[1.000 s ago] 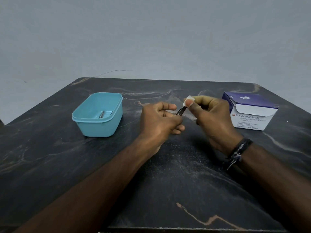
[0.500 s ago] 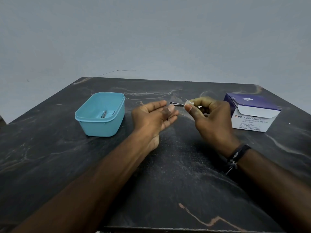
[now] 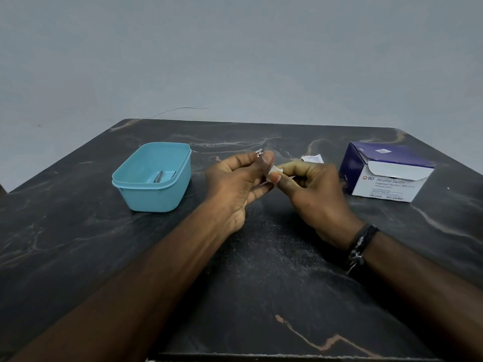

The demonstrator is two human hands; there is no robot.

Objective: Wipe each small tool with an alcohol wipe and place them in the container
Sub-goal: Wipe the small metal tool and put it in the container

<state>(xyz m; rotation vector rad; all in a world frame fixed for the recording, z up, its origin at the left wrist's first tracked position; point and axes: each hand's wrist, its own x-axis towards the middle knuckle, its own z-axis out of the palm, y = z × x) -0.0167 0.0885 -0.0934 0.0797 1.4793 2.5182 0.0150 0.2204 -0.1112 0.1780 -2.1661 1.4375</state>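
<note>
Metal small tool (image 3: 261, 159), slim and dark, pinched in my left hand (image 3: 235, 184) just left of my right hand (image 3: 311, 194), which pinches the white alcohol wipe (image 3: 273, 170) against it: best drawn full-length before the turquoise plastic container (image 3: 146, 194), farther left.

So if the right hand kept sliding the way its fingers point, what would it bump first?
The right hand points leftward, so it would likely meet the left hand holding the small tool, already almost touching. Depth looks similar.

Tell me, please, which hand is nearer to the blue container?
Left. The left hand is just right of the blue container; the right hand is farther right, beyond it.
</note>
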